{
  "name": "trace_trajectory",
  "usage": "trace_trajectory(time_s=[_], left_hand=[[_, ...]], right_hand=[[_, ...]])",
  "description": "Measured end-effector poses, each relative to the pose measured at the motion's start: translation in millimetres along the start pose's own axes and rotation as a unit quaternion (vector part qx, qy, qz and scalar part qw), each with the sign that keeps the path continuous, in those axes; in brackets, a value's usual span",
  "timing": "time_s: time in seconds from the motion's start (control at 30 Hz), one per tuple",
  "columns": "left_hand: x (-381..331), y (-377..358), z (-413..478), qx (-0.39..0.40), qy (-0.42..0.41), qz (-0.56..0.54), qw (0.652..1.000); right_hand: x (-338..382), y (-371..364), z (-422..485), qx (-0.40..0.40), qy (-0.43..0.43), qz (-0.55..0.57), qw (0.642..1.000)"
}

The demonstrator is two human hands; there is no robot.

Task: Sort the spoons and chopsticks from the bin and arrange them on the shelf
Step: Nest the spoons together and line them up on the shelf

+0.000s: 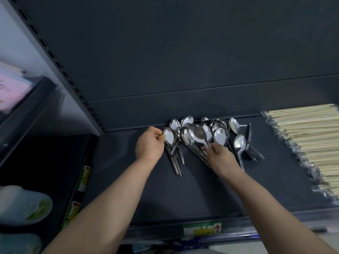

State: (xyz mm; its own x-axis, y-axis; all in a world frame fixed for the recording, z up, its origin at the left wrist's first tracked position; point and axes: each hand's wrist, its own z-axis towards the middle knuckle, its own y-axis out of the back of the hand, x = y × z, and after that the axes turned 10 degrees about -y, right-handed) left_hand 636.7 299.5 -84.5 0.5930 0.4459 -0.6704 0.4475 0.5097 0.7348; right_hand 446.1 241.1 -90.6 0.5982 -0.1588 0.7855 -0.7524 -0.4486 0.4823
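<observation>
Several shiny steel spoons (220, 133) lie in a loose heap at the back of a dark shelf (183, 189). My left hand (149, 143) pinches the bowl of one spoon (169, 137) at the heap's left end, on top of a small aligned stack. My right hand (219, 155) grips the handle of another spoon (198, 134), whose bowl is raised over the middle of the heap. Wrapped pale chopsticks (310, 136) are stacked in a row along the shelf's right side. The bin is out of sight.
The shelf's back panel (183, 61) rises right behind the spoons. A slotted upright (60, 68) bounds the shelf on the left. A price label (202, 229) sits on the front edge. White bowls (23, 206) rest on the neighbouring lower-left shelf.
</observation>
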Motion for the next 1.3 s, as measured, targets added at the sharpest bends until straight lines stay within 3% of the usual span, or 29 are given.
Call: trace_trajectory(time_s=[0.27,0.4,0.63,0.73,0.83,0.97,1.17,1.3], left_hand=[[-46.3,-25.9,5.6,0.048,-0.125,0.1,0.986],[-57.0,-35.7,11.4,0.09,-0.105,0.208,0.968],[-60.9,-34.0,7.7,0.112,-0.138,0.227,0.957],[-59.6,-32.9,6.4,0.148,-0.105,0.166,0.969],[-48.7,-31.5,8.7,0.166,-0.068,0.007,0.984],[-48.8,-23.9,4.1,0.102,-0.102,-0.195,0.97],[-29.7,-4.6,-0.3,-0.023,-0.067,-0.23,0.971],[3.3,20.0,-3.5,-0.002,-0.025,-0.221,0.975]], right_hand=[[-5.5,26.8,2.2,-0.045,-0.01,0.018,0.999],[-8.5,32.8,3.2,-0.03,-0.008,0.014,0.999],[-5.6,37.0,4.9,-0.005,-0.022,0.065,0.998],[-0.9,34.5,4.5,0.013,-0.018,0.054,0.998],[2.0,32.9,3.9,0.025,-0.02,0.054,0.998],[12.1,26.5,-2.4,0.102,-0.039,0.112,0.988],[28.7,3.7,-11.9,0.196,-0.021,0.1,0.975],[38.4,-19.5,-10.9,0.245,-0.001,0.072,0.967]])
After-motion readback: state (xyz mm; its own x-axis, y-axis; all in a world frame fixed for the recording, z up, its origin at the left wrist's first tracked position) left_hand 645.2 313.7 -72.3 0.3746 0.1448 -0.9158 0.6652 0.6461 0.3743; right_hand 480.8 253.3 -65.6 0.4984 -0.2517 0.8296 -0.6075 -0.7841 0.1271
